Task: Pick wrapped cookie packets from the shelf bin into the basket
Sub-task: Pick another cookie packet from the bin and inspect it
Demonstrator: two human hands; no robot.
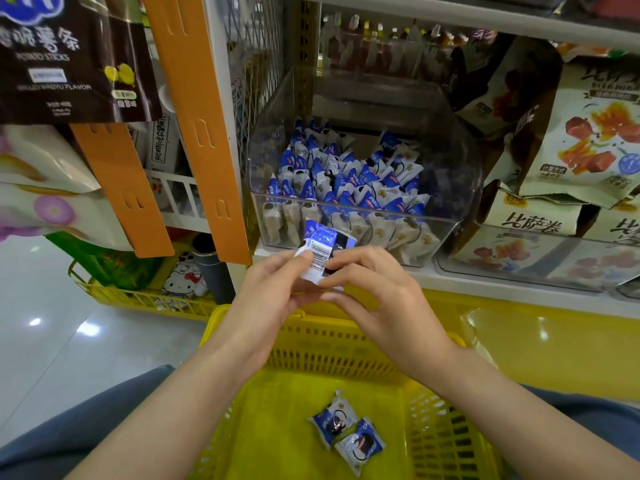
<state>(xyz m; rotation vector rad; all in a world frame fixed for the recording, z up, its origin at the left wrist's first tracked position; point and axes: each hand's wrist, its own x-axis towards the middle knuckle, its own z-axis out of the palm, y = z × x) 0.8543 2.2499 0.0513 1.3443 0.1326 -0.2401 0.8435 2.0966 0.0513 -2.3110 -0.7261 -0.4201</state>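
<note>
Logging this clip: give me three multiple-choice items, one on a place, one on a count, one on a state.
1. Where is the held packet? A in the air between the clear bin and the yellow basket; B inside the bin; C on the floor.
2. How many loose packets lie in the basket? A none; B two; C five.
3. What do the left hand and right hand do? A both empty; B one holds it; C both pinch the held packet.
Answers: 1 A, it hangs before the bin front; 2 B, two lie on the basket floor; 3 C, fingers of both touch it.
</note>
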